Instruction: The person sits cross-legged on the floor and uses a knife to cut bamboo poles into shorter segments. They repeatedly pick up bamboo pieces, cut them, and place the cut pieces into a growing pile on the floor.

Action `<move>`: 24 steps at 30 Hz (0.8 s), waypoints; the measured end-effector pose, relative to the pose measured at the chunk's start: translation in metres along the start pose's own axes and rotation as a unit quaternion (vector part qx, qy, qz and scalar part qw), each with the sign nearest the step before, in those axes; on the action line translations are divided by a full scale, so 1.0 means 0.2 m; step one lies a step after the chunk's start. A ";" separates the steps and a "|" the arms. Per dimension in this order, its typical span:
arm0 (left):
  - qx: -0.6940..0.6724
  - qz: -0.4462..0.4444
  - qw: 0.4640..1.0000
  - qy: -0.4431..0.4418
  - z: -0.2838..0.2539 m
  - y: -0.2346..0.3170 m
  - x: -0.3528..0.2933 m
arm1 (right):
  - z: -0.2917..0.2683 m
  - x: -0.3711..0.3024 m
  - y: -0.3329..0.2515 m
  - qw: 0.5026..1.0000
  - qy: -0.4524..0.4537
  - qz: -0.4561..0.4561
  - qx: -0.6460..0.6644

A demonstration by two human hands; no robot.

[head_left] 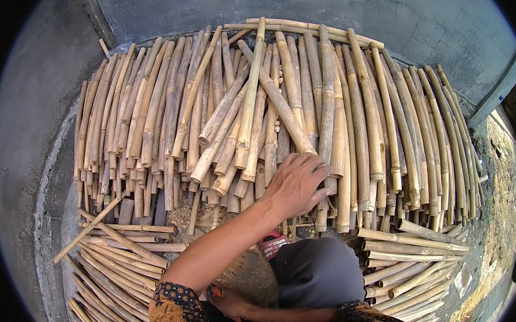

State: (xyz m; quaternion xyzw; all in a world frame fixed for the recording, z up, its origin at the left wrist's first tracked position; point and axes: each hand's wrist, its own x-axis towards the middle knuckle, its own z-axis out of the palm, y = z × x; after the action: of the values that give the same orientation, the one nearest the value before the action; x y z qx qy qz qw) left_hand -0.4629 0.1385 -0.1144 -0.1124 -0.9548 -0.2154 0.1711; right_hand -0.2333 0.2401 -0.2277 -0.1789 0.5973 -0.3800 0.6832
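Observation:
My left hand (pixel 298 185) reaches up and to the right over the bamboo pile. Its fingers curl over the near end of a bamboo pole (pixel 285 112), which lies slantwise across the others. The fingertips and the pole's very end are hidden beneath the hand. Low in the view, my right hand (pixel 228 305) is drawn in close to my body, past my left forearm. It is closed around something small with an orange and dark part (pixel 216 291), mostly hidden. Beside the slanted pole, a paler pole (pixel 250 100) lies on top of the pile.
Stacked bamboo poles (pixel 136 104) spread across the middle, against a grey wall (pixel 305 6). More poles lie sideways at lower left (pixel 115 271) and lower right (pixel 412 267). My bent knee (pixel 322 273) and a red patterned shoe (pixel 273 244) are between them. Dry straw (pixel 500 202) covers ground at right.

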 end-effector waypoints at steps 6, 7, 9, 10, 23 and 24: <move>0.095 0.006 0.995 -0.028 0.26 0.05 0.07 | -0.08 -0.04 0.01 1.000 0.007 0.023 0.013; 0.111 0.006 0.993 -0.024 0.28 0.04 0.08 | -0.09 -0.04 0.03 1.000 0.012 0.015 0.019; 0.147 0.004 0.989 -0.026 0.28 0.02 0.09 | -0.10 -0.04 0.06 1.000 0.015 -0.002 0.016; 0.174 0.009 0.985 -0.021 0.26 0.00 0.10 | -0.10 -0.03 0.07 1.000 0.013 -0.009 0.007; 0.303 -0.251 0.912 0.114 -0.25 -0.46 -0.07 | -0.06 -0.04 0.16 0.999 0.024 -0.038 -0.013; 0.302 -0.336 0.881 0.138 -0.32 -0.49 -0.11 | -0.07 -0.03 0.16 0.998 0.032 -0.055 -0.030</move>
State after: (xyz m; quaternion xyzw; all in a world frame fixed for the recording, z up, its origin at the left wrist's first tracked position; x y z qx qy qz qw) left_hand -0.4524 0.0197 -0.1052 0.3034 -0.9207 0.0258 0.2443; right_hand -0.2357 0.2684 -0.2491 -0.2194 0.6190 -0.4044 0.6366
